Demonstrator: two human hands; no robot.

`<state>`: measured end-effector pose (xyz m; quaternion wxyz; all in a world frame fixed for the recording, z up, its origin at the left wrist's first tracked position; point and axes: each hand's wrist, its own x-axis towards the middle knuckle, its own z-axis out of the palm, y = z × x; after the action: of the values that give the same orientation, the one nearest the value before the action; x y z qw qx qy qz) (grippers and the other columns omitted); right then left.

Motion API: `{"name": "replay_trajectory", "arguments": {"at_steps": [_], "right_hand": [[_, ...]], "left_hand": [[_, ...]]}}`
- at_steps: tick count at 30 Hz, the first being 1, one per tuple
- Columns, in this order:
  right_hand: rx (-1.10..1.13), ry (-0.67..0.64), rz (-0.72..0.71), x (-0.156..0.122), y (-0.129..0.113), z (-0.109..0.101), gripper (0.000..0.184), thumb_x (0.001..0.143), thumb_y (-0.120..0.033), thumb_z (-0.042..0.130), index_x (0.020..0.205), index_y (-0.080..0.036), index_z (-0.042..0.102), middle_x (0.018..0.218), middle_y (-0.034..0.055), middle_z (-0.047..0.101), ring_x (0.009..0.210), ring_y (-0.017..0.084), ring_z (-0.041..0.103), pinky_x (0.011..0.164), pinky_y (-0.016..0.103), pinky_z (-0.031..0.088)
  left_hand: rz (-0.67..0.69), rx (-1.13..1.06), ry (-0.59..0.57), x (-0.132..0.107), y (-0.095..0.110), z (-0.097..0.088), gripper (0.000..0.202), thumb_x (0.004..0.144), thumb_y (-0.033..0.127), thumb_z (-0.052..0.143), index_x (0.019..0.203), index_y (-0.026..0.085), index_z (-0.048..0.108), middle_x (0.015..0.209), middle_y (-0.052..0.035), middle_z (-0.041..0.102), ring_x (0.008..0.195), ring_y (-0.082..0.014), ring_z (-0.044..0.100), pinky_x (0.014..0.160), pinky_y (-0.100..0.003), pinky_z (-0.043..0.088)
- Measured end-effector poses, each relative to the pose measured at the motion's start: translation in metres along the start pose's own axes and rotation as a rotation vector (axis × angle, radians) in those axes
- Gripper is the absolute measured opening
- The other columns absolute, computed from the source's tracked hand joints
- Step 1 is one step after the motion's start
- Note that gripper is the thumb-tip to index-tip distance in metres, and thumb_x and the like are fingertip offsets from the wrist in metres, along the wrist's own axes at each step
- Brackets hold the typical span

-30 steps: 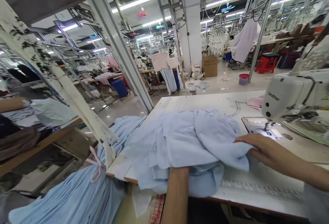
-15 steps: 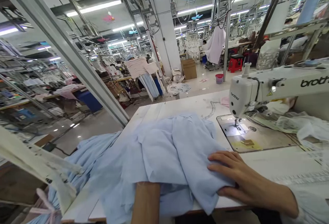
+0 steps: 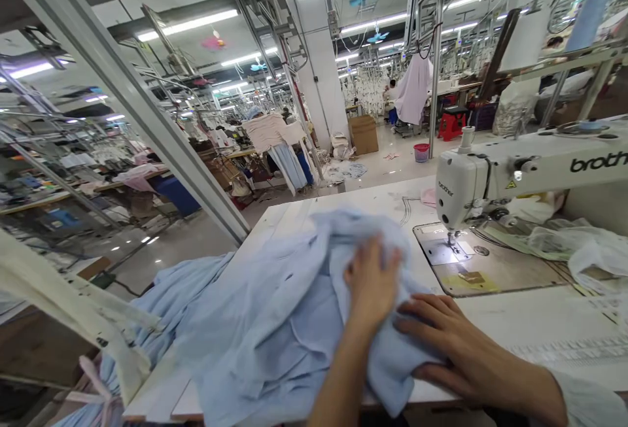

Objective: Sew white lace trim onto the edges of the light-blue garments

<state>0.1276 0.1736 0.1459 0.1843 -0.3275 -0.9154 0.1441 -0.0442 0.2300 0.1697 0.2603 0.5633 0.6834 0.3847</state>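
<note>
A light blue garment [image 3: 275,322] lies rumpled over the white sewing table, its folds loose and partly draped off the left side. My left hand [image 3: 373,280] is on its upper right part, smeared by motion, so I cannot make out how the fingers close. Close beside it, my right hand [image 3: 456,342] rests on the garment's right edge, fingers stretched over the cloth and thumb apart. Beyond the right hand stands a white sewing machine [image 3: 461,185], its needle area lit above the metal plate [image 3: 505,273].
More blue cloth [image 3: 171,296] hangs at the table's left edge, near a cream-coloured machine part [image 3: 73,296]. A slanted metal post [image 3: 147,119] rises behind. Sheer white fabric [image 3: 593,250] lies by the machine. A red stool [image 3: 451,124] and cardboard box [image 3: 364,134] stand farther off.
My left hand has come out from under the garment and moved up and right onto its top. The cloth's upper layer has shifted, baring folds on the left. My right hand stays nearly in place.
</note>
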Motion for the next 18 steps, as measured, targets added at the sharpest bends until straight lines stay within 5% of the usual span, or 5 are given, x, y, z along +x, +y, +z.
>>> {"name": "replay_trajectory", "arguments": {"at_steps": [5, 9, 13, 15, 18], "right_hand": [[-0.040, -0.006, 0.011, -0.002, 0.000, 0.001, 0.046, 0.089, -0.048, 0.051, 0.130, -0.027, 0.049, 0.129, 0.0086, 0.053, 0.124, 0.028, 0.043, 0.100, 0.047, 0.037], [-0.010, 0.125, 0.037, -0.003, 0.000, 0.003, 0.027, 0.090, -0.038, 0.051, 0.113, -0.028, 0.059, 0.116, 0.0058, 0.061, 0.114, 0.024, 0.052, 0.096, 0.040, 0.043], [0.044, 0.389, 0.144, 0.001, 0.005, 0.004, 0.016, 0.093, -0.031, 0.045, 0.093, -0.024, 0.060, 0.102, 0.0068, 0.062, 0.097, 0.020, 0.060, 0.082, 0.032, 0.050], [0.022, 0.446, 0.170, 0.007, 0.007, 0.004, 0.017, 0.091, -0.034, 0.049, 0.101, -0.022, 0.057, 0.110, 0.0105, 0.059, 0.103, 0.022, 0.057, 0.086, 0.036, 0.049], [-0.018, 0.401, 0.140, 0.017, 0.004, 0.001, 0.048, 0.082, -0.045, 0.061, 0.123, -0.023, 0.051, 0.129, 0.0138, 0.049, 0.120, 0.029, 0.045, 0.097, 0.048, 0.041]], "left_hand": [[0.292, -0.036, -0.154, -0.016, 0.003, 0.011, 0.024, 0.079, 0.036, 0.066, 0.101, 0.025, 0.068, 0.122, -0.0075, 0.063, 0.128, -0.0295, 0.044, 0.111, -0.055, 0.018], [0.310, 0.032, -0.096, -0.010, -0.008, -0.023, 0.024, 0.080, 0.027, 0.063, 0.104, 0.028, 0.068, 0.114, -0.0060, 0.068, 0.117, -0.0278, 0.055, 0.110, -0.049, 0.024], [0.199, 0.203, 0.092, 0.009, -0.028, -0.063, 0.038, 0.079, 0.019, 0.064, 0.117, 0.022, 0.060, 0.139, -0.0092, 0.048, 0.136, -0.0305, 0.030, 0.112, -0.056, 0.012], [0.132, 0.292, 0.117, 0.023, -0.039, -0.083, 0.038, 0.081, 0.025, 0.065, 0.118, 0.019, 0.057, 0.136, -0.0096, 0.049, 0.131, -0.0303, 0.036, 0.108, -0.059, 0.021], [0.035, 0.375, 0.125, 0.046, -0.054, -0.115, 0.026, 0.087, 0.032, 0.059, 0.107, 0.015, 0.061, 0.113, -0.0069, 0.062, 0.102, -0.0215, 0.059, 0.091, -0.046, 0.046]]}}
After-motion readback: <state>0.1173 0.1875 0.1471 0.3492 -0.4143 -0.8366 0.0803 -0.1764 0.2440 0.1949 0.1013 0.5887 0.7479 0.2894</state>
